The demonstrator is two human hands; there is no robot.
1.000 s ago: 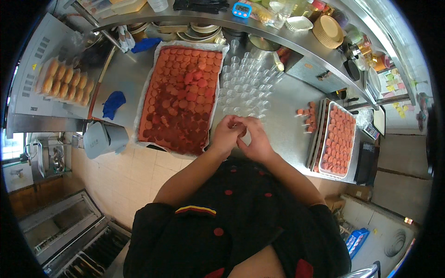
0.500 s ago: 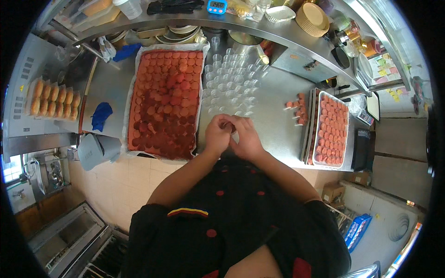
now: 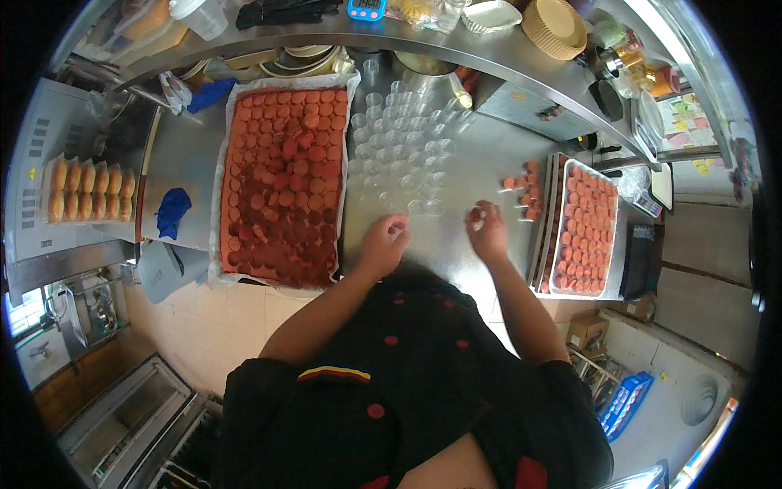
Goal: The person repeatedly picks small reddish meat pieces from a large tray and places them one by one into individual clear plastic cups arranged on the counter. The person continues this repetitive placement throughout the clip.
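Note:
My right hand (image 3: pixel 489 234) is out over the steel counter, its fingertips closed around a small round red cake (image 3: pixel 476 215), mostly covered by the fingers. My left hand (image 3: pixel 383 246) is curled just in front of the clear plastic cups (image 3: pixel 399 151); what its fingers hold, if anything, I cannot make out. To its left lies a large paper-lined red sheet cake (image 3: pixel 281 187), cut into rounds, several loose ones piled on it. Small red cakes (image 3: pixel 532 191) stand in a short cluster on the counter, right of my right hand.
A metal tray (image 3: pixel 557 273) full of small red cakes rests at the right on other trays. Overhead, a shelf (image 3: pixel 391 37) runs across the back, with a blue timer (image 3: pixel 366 9) on it. Packaged buns (image 3: pixel 90 191) and a blue cloth (image 3: pixel 173 212) are at the left.
My hands were together in front of the cups and have now parted. The right one moved right toward the cluster with a small cake; the left moved slightly nearer to me.

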